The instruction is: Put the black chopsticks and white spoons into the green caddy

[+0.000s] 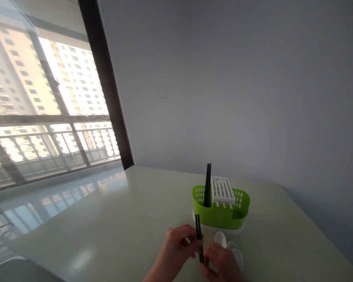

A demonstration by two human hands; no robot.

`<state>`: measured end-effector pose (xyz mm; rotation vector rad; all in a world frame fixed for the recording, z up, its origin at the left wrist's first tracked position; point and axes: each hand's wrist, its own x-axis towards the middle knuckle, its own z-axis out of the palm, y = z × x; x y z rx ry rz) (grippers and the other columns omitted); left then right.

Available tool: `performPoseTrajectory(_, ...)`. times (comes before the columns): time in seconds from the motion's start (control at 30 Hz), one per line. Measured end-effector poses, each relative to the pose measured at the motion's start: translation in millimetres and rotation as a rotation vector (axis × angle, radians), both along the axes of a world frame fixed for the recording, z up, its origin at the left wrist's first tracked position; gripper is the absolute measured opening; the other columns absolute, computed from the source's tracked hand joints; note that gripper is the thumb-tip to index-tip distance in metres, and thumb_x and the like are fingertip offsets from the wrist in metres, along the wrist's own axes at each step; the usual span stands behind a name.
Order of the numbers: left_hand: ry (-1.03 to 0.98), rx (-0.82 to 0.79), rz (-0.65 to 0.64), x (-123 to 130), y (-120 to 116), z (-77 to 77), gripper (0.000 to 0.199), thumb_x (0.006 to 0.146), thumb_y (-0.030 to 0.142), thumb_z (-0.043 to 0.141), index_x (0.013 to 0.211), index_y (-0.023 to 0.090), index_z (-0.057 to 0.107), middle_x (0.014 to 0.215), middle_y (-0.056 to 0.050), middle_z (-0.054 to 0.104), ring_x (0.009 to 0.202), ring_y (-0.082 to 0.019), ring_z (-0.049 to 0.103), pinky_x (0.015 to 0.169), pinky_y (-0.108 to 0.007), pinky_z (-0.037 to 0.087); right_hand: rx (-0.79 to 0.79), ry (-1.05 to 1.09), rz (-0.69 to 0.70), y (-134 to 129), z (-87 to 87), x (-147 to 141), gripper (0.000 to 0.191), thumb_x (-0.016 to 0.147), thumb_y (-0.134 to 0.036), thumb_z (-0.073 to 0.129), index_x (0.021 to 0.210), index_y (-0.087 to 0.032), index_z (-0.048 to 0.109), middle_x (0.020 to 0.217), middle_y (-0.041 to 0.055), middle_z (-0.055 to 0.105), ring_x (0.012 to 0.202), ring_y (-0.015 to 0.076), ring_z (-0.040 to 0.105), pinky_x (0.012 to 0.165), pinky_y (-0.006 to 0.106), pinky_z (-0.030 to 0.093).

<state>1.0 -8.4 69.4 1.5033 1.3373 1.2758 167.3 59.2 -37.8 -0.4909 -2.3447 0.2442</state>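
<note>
A pair of black chopsticks (198, 225) is held between the thumb and fingers of my left hand (182, 244), tips pointing up and away from me. My right hand (222, 260) closes its fingers at their lower end, close to my left hand. Several white spoons lie just beyond and beside my right hand, among them one spoon (220, 238) and another spoon (238, 257); that hand partly covers them. Behind both hands stands a green basket (216, 219) on a white base. More black chopsticks (207, 184) stand upright in its left compartment.
A white slatted rack (222, 191) with small hooks sits across the basket's middle. All of this rests on a pale table (111, 227). A grey wall (223, 98) with a switch plate (162, 92) rises behind, and a large window (53, 98) is at left.
</note>
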Motion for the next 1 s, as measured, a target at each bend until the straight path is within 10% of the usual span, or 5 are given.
performPoseTrajectory(0.3, 0.162, 0.413, 0.310, -34.1, 62.2, 101.5, 0.024, 0.072, 0.036, 0.065, 0.086, 0.018, 0.072, 0.079, -0.001, 0.069, 0.054, -0.008, 0.055, 0.050, -0.017, 0.047, 0.069, 0.008, -0.041, 6.8, 8.5, 9.2, 0.014, 0.082, -0.015, 0.047, 0.089, -0.023, 0.056, 0.067, -0.0023, 0.058, 0.064, 0.0135, 0.055, 0.063, 0.024, 0.041)
performPoseTrajectory(0.57, 0.386, 0.275, 0.303, -35.5, 167.8, 42.7, 0.029, 0.075, 0.039, 0.058, 0.089, 0.019, 0.072, 0.078, -0.001, 0.071, 0.071, -0.014, 0.062, 0.062, -0.020, 0.046, 0.221, 0.066, -0.129, 15.1, -8.6, 6.2, 0.015, 0.079, -0.013, 0.046, 0.076, -0.024, 0.056, 0.060, -0.0034, 0.055, 0.058, 0.0125, 0.053, 0.058, 0.022, 0.038)
performPoseTrajectory(1.0, 0.619, 0.138, 0.377, -23.5, 181.8, 12.1, 0.027, 0.075, 0.043, 0.059, 0.089, 0.025, 0.073, 0.075, 0.000, 0.069, 0.067, -0.014, 0.058, 0.055, -0.021, 0.034, 0.312, 0.041, -0.135, 13.0, -4.7, 4.9, 0.014, 0.081, -0.016, 0.046, 0.073, -0.023, 0.053, 0.057, -0.0029, 0.055, 0.056, 0.0128, 0.053, 0.053, 0.023, 0.034)
